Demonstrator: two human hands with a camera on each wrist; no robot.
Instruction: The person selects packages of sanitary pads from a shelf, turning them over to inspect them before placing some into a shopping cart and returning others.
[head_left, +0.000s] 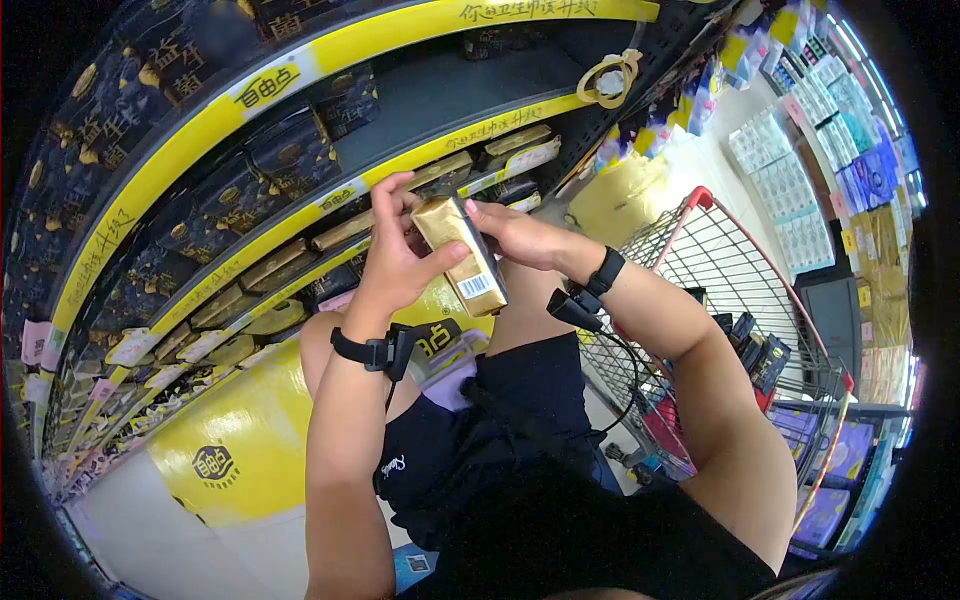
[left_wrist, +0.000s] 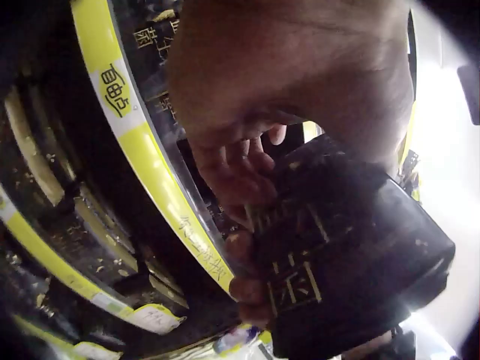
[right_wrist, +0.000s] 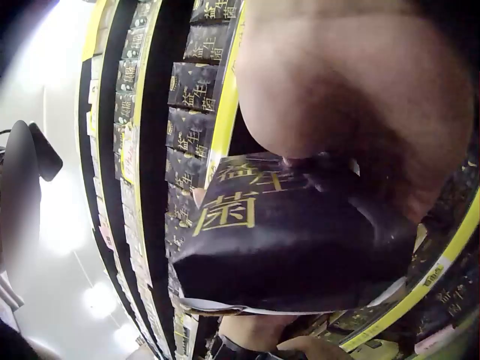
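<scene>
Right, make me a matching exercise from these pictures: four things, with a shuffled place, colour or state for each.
1. package
2. shopping cart
3. top shelf-edge strip
4. right wristband

A. yellow, with lettering
B. black, strapped on
C. held by the left hand and right hand
D. wire mesh, with red corners

Pairs: 1-C; 2-D; 3-A; 4-B

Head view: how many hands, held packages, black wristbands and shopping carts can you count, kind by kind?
Hands: 2 (left hand, right hand)
Held package: 1
Black wristbands: 2 (left wristband, right wristband)
Shopping cart: 1
Total: 6
</scene>
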